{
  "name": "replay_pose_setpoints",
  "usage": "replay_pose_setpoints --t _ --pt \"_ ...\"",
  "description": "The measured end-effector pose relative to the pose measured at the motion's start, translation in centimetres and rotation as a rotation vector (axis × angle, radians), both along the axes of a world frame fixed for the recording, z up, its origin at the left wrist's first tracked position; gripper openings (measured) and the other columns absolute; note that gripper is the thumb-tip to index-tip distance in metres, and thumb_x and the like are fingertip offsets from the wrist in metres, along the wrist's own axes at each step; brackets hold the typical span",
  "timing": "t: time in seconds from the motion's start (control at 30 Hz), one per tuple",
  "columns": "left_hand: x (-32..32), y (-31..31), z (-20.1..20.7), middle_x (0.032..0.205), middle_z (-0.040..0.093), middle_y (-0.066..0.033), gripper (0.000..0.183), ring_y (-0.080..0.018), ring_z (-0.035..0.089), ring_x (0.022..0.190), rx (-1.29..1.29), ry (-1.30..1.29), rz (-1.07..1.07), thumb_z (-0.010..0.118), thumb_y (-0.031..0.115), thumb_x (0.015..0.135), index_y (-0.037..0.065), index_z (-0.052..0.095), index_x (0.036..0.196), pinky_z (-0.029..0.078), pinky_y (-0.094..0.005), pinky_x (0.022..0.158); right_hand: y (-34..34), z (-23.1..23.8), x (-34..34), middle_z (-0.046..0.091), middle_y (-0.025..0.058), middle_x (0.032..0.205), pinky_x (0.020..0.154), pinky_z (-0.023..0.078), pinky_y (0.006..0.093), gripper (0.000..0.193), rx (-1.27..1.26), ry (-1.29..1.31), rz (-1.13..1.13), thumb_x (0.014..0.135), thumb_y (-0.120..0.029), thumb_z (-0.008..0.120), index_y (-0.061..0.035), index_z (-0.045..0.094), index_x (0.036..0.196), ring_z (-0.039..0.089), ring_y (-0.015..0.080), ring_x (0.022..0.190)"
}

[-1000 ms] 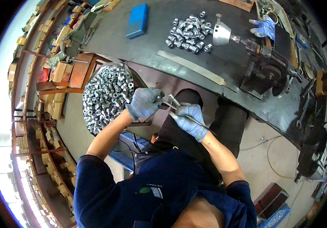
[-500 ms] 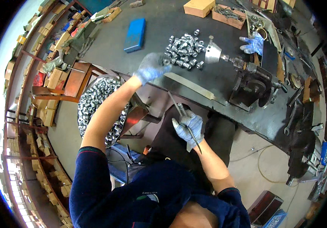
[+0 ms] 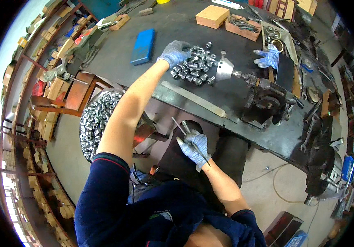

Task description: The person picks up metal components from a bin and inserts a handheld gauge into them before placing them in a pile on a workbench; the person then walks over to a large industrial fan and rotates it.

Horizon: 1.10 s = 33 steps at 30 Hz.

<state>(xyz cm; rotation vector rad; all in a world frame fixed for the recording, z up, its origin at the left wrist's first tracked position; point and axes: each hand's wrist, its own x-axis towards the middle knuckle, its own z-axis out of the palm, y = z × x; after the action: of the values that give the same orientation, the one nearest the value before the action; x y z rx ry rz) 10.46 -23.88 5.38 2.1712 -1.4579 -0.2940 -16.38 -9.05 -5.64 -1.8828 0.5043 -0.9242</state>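
My left hand [image 3: 175, 53], in a grey-blue knit glove, is at the far left edge of a pile of small silver metal fittings [image 3: 197, 66] on the bench. Its fingers are curled; whatever they hold is hidden. Over my lap, my right hand [image 3: 195, 147], gloved alike, is closed round a slim tapered metal rod [image 3: 176, 122], resembling a thin file. A short metal fitting [image 3: 185, 125] sticks up beside the rod from the same grip. Along the bench's near edge lies a flat file [image 3: 193, 99], apart from both hands.
Right of the pile stands a geared fixture [image 3: 267, 96] with a silver chuck [image 3: 225, 69]. A blue case [image 3: 143, 46] lies left. At the back are a yellow box [image 3: 212, 16], a tray of bits [image 3: 242, 28] and a spare glove [image 3: 267, 57]. A basin of fittings [image 3: 96, 123] stands below left.
My left hand has moved away from the bench's near edge to the pile's far left side. My right hand keeps hold of the rod and fitting. The view has shifted slightly.
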Motion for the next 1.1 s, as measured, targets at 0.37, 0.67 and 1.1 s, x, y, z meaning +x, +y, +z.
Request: replay_pose_setpoints --t 0.37,0.67,1.1 --pt "6.5 22.4 4.8 0.094 0.065 -0.0157 0.033 -0.0278 0.062 0.08 0.423 -0.321 -0.066 0.062 0.027 0.078 0.004 0.064 0.101 0.048 -0.0368 0.076 0.4 0.0 0.0 0.047 0.0107 0.051 0.049 0.04 0.032 0.025 0.023 -0.074 -0.035 0.063 -0.004 0.072 -0.0059 0.049 0.053 0.047 0.0264 0.049" --pt "10.5 32.3 -2.2 0.091 0.065 -0.0155 0.041 -0.0304 0.062 0.089 0.709 -0.519 0.263 0.064 0.043 0.072 0.007 0.066 0.091 0.048 -0.0397 0.078 0.6 -0.7 -0.3 0.054 0.0098 0.06 0.059 0.047 0.027 0.014 0.023 0.064 0.042 0.066 -0.001 0.07 0.0 0.057 0.061 0.051 0.0161 0.053" --pt "10.0 32.5 -2.9 0.09 0.065 -0.0129 0.028 -0.0313 0.062 0.085 0.553 -0.467 0.255 0.06 0.033 0.068 0.013 0.067 0.087 0.05 -0.0403 0.074 1.0 -0.4 0.1 0.052 0.0098 0.054 0.06 0.048 0.0292 0.015 0.088 0.036 0.067 0.066 0.0 0.068 -0.0004 0.055 0.058 0.049 0.0186 0.05"
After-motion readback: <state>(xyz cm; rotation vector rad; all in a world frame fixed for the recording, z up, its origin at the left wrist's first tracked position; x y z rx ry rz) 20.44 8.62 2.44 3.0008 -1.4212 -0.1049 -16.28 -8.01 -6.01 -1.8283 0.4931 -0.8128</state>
